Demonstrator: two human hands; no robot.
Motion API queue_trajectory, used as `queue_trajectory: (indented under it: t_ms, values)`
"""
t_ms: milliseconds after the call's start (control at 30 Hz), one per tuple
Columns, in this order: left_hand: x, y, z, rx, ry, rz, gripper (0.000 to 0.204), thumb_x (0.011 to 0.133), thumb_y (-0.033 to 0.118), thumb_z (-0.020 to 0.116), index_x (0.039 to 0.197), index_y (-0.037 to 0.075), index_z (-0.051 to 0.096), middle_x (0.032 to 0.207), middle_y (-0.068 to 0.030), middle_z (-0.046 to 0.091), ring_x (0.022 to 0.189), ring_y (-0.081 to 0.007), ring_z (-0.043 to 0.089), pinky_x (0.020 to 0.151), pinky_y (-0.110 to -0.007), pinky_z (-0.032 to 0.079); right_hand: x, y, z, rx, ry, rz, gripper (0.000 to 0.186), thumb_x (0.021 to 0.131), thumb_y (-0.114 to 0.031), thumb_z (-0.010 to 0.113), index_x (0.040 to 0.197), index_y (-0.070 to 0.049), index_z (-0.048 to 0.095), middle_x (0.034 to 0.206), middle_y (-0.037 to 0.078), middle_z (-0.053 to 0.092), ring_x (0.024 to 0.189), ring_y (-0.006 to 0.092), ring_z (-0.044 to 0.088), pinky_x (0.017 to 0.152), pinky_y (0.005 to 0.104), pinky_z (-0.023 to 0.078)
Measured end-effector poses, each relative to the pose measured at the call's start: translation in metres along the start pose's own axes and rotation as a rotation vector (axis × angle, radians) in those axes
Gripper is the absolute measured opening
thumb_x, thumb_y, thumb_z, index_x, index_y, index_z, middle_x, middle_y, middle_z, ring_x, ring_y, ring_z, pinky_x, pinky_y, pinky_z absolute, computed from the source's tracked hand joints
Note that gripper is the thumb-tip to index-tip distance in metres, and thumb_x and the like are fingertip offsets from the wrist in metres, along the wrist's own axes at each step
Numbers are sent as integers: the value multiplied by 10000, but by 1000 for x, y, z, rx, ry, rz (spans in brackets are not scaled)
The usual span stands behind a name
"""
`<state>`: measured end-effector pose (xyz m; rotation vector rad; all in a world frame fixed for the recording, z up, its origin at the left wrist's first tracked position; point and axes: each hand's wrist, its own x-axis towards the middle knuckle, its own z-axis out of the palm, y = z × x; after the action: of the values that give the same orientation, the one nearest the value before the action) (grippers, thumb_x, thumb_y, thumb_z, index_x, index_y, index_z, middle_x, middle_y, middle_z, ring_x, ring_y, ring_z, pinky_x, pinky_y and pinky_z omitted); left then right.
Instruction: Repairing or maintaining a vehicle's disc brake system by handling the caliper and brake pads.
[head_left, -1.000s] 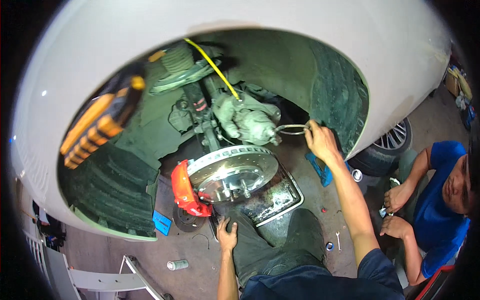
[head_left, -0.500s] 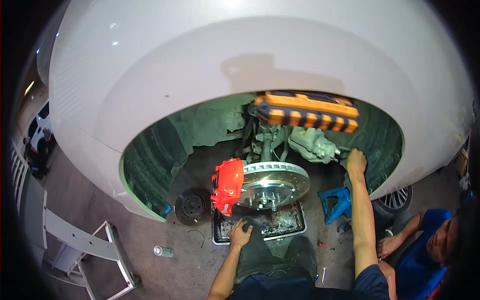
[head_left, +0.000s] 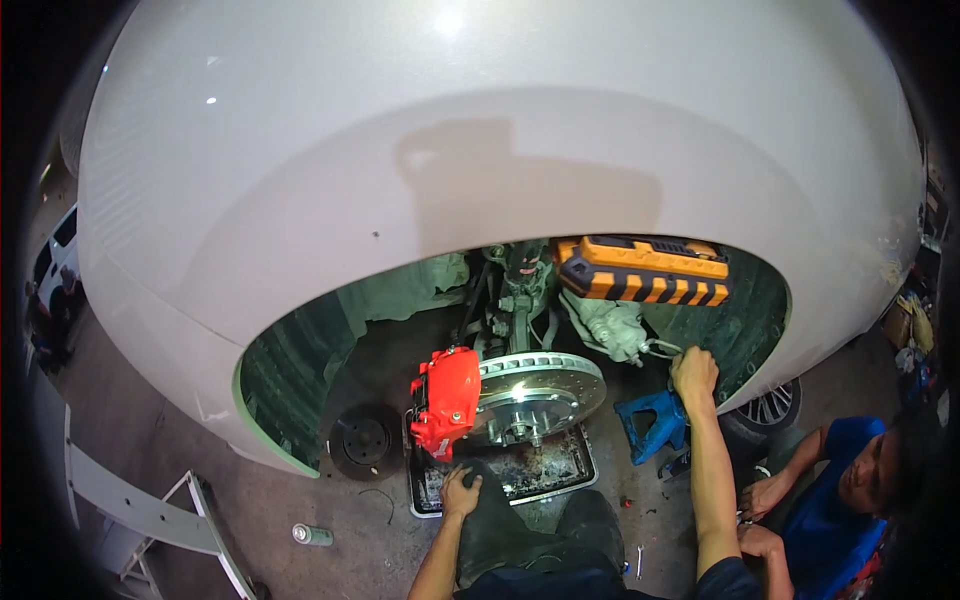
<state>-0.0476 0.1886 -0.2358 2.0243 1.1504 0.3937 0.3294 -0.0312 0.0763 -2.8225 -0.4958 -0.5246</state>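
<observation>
My left hand (head_left: 460, 491) lies on my left knee, its fingers apart and holding nothing. With my right arm stretched forward, my right hand (head_left: 694, 376) is closed at the right side of the wheel well. Its fingers are round the end of a slim, bright metal piece (head_left: 660, 348), whose kind I cannot make out. This piece reaches to a grey-green cast brake part (head_left: 612, 325). In front of me a drilled brake disc (head_left: 545, 388) sits on the hub, with a red brake caliper (head_left: 446, 400) over its left side.
A yellow-and-black work light (head_left: 650, 272) is in the wheel arch under the white fender (head_left: 540, 190). Below are a drip tray (head_left: 590, 460), old disc (head_left: 362, 440), blue stand (head_left: 652, 425), spray can (head_left: 312, 535) and spanner (head_left: 640, 562). A person in blue (head_left: 830, 500) crouches at right.
My view has shifted, so the car and floor sit differently in it. My right hand is a little lower beside the brake part. My left hand stays on my knee.
</observation>
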Motion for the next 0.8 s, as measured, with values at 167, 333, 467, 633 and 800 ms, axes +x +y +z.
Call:
queue_trajectory:
  t_ms: [167, 333, 467, 633, 800]
  values:
    - [0, -4, -4, -44, 27, 4, 425, 828, 344, 696, 1170, 92, 683, 1383, -149, 543, 1313, -328, 458, 1120, -418, 333, -8, 8, -7, 24, 28, -20, 234, 846, -209, 646, 910, 7, 706, 856, 276, 679, 847, 436, 672, 756, 496, 542]
    - [-2, -1, -6, -43, 29, -26, 422, 830, 332, 694, 1177, 92, 679, 1394, -144, 534, 1317, -330, 454, 1123, -420, 326, -20, 12, -7, 74, 53, -60, 223, 855, -208, 631, 909, 0, 693, 825, 266, 677, 811, 443, 670, 741, 512, 536]
    - [-2, 2, -6, -33, 39, 14, 420, 829, 331, 696, 1172, 89, 680, 1383, -141, 547, 1309, -334, 463, 1124, -419, 324, -35, 16, -1, 123, 30, -43, 225, 861, -227, 627, 892, -14, 692, 792, 260, 673, 783, 446, 668, 733, 519, 533]
    - [-6, 11, -7, -16, -35, 2, 503, 823, 348, 704, 1243, 79, 637, 1440, -155, 486, 1340, -347, 423, 1135, -425, 309, -44, 11, 11, 190, -60, -51, 240, 872, -266, 620, 923, -43, 695, 826, 262, 676, 821, 444, 665, 746, 526, 525]
    - [-11, 25, -11, 214, -121, -208, 842, 837, 471, 660, 1469, 9, 349, 1536, -230, 303, 1414, -374, 305, 1161, -433, 261, -53, -1, 28, 316, -108, -49, 256, 880, -275, 617, 924, -31, 681, 826, 238, 685, 824, 437, 662, 751, 515, 524]
